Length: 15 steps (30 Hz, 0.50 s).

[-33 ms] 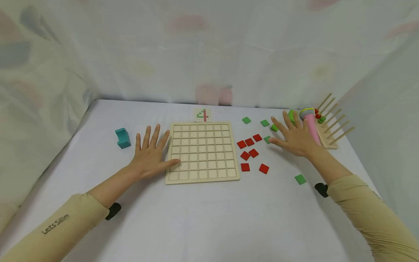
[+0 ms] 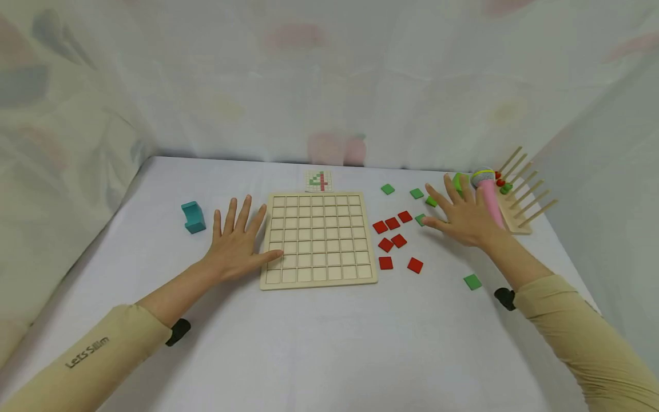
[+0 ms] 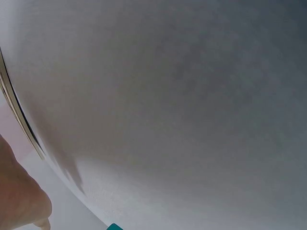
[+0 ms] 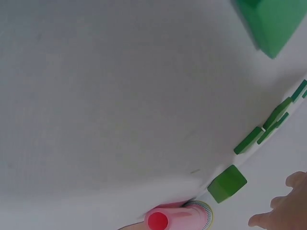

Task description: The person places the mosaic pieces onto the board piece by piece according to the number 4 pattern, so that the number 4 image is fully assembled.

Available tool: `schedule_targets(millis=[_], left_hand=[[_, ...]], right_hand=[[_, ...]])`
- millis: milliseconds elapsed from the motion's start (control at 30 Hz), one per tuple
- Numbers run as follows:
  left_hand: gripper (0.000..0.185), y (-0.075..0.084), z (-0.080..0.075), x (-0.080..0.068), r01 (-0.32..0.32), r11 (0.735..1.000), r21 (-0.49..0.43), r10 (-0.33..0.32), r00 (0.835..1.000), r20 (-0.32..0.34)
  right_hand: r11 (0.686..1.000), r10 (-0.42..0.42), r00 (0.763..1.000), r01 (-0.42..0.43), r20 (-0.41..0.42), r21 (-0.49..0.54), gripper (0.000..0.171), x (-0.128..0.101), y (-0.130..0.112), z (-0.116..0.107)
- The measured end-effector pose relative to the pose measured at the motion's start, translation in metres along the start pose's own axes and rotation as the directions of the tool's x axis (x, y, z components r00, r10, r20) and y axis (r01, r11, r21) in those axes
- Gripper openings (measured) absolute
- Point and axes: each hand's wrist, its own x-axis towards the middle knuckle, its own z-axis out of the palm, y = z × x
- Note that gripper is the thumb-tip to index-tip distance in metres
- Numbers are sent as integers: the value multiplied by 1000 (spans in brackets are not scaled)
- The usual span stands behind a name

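Note:
My left hand [image 2: 231,249], fingers spread, is held at the left edge of a wooden grid board [image 2: 319,243], its thumb overlapping the board's cells in the head view. A teal curved block [image 2: 193,217] lies left of it. My right hand [image 2: 465,220] has its fingers spread too and holds nothing. Its thumb tip overlaps a green square tile [image 2: 420,220]. Several red square tiles [image 2: 399,241] lie between the board and that hand. Another green tile [image 2: 472,282] lies nearer me, by the right forearm. In the right wrist view, fingers [image 4: 283,208] show at the lower right.
A small card [image 2: 319,181] with a red and green grid pattern lies behind the board. Two green tiles [image 2: 388,189] are at the back. At the right stand a pink toy microphone [image 2: 490,200], a green block [image 4: 227,183] and a wooden peg rack [image 2: 516,224] with small red and green pieces.

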Motion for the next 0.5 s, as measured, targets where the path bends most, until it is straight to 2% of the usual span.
schedule_targets(millis=[300,500], left_hand=[[107,1,-3,-1,-1,1000,-9,1,1000,10],[107,1,-3,0,-13,1000,-4,13,1000,8]], right_hand=[[1000,22,1000,-23,-20,-8,85,0,-4,-2],[999,7,999,-8,-43,-34,85,3,-7,-6]])
